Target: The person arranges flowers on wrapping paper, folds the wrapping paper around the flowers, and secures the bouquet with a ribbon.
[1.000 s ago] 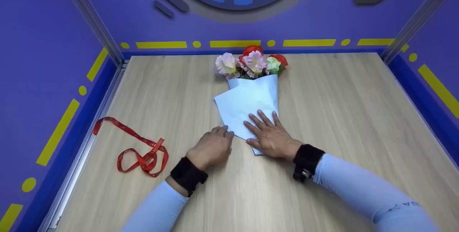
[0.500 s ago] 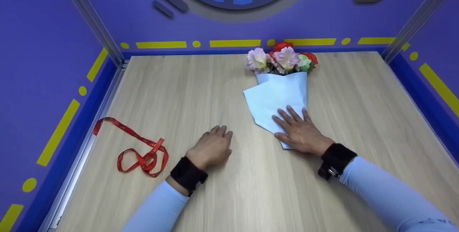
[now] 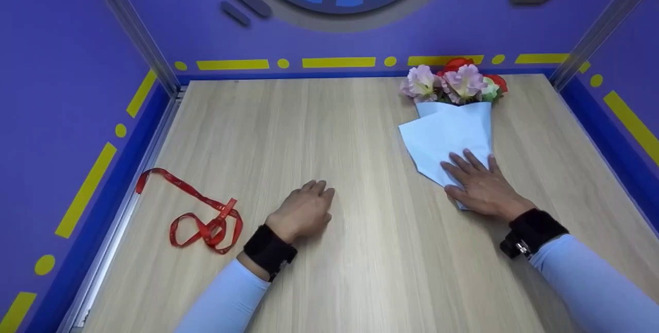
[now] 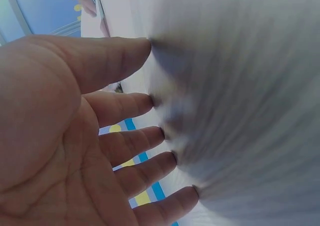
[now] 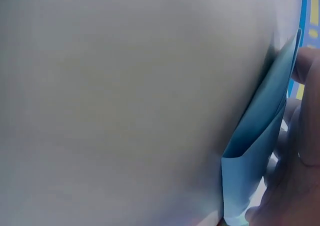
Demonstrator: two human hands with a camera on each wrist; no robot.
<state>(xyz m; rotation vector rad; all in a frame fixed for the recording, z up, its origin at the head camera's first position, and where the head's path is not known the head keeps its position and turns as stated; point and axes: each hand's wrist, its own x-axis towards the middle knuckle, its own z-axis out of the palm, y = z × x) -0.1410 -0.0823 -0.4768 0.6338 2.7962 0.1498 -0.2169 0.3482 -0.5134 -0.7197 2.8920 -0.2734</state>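
Gently: right hand (image 3: 480, 189), fingers spread, lies on folded light-blue paper wrap (image 3: 450, 129) beneath it, probably wants flat, light pressure to avoid creasing, ruffled pink, red and green flowers (image 3: 465, 82) beyond its fingertips; left hand (image 3: 302, 210) loose, holding nothing.

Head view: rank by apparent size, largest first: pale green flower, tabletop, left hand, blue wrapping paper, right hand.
1. Tabletop
2. Blue wrapping paper
3. Left hand and right hand: too alike to rank
4. Pale green flower
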